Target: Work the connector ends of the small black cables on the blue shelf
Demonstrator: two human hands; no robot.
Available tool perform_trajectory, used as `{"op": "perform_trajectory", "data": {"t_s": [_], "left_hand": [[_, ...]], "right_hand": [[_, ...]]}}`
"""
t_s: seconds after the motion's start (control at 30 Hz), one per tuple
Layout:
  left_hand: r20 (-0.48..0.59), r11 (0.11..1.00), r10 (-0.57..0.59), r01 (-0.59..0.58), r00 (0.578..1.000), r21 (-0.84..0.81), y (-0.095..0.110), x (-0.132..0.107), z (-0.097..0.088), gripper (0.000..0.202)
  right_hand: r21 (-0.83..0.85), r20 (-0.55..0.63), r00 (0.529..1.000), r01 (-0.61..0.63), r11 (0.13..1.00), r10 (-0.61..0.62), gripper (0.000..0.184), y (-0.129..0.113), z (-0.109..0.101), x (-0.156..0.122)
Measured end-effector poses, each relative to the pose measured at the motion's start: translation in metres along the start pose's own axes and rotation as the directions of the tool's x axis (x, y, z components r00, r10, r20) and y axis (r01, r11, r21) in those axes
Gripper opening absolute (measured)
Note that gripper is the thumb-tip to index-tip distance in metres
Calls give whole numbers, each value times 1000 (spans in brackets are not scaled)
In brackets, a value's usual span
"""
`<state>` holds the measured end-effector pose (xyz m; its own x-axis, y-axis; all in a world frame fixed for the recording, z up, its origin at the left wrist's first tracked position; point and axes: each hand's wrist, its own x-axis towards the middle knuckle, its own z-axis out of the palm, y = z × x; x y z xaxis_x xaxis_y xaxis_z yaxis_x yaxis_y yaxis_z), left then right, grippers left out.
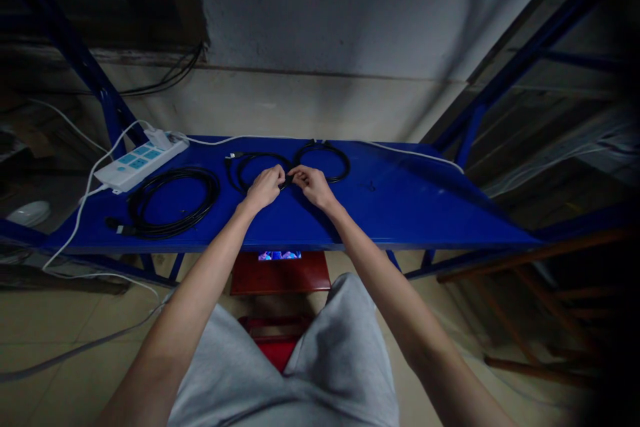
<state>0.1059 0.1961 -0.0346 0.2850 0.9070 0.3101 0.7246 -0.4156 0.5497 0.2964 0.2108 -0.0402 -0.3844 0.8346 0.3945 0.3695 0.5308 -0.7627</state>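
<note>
Two bare hands meet over a blue painted metal bench [400, 213]: the left hand [265, 188] and right hand [313, 185] have their fingers [299, 177] curled shut on a thin black cable [320, 161] looped in a figure-eight, the gripped stretch mostly hidden by them. Left of them lies a coiled black cable [173, 203], its plug end dim; beyond it sits a white-and-blue power strip [137, 167], its sockets hard to make out.
</note>
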Motion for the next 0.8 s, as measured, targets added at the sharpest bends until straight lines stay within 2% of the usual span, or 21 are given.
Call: {"op": "perform_trajectory", "data": {"t_s": [0.17, 0.33, 0.5, 0.67, 0.8], "left_hand": [[-41, 993, -3, -2, 999, -117, 2, 0, -4, 21], [-86, 976, 0, -19, 996, -219, -3, 2, -1, 24], [-94, 971, -26, 2, 995, -240, -4, 1, 1, 24], [-97, 965, -24, -3, 995, -262, -4, 0, 2, 25], [-109, 960, -7, -24, 994, -280, -3, 1, 3, 25]], "right_hand": [[-6, -20, 1000, 3, 1000, -3, 23, -1, 0, 0], [13, -39, 999, -25, 1000, 25, 19, -2, -1, 0], [-20, -25, 998, -57, 998, 57, 9, -2, -4, 1], [-78, -8, 1000, -25, 997, 25, 19, -2, -5, 0], [-145, -38, 999, -2, 989, -4, 6, -1, -4, -2]]}}
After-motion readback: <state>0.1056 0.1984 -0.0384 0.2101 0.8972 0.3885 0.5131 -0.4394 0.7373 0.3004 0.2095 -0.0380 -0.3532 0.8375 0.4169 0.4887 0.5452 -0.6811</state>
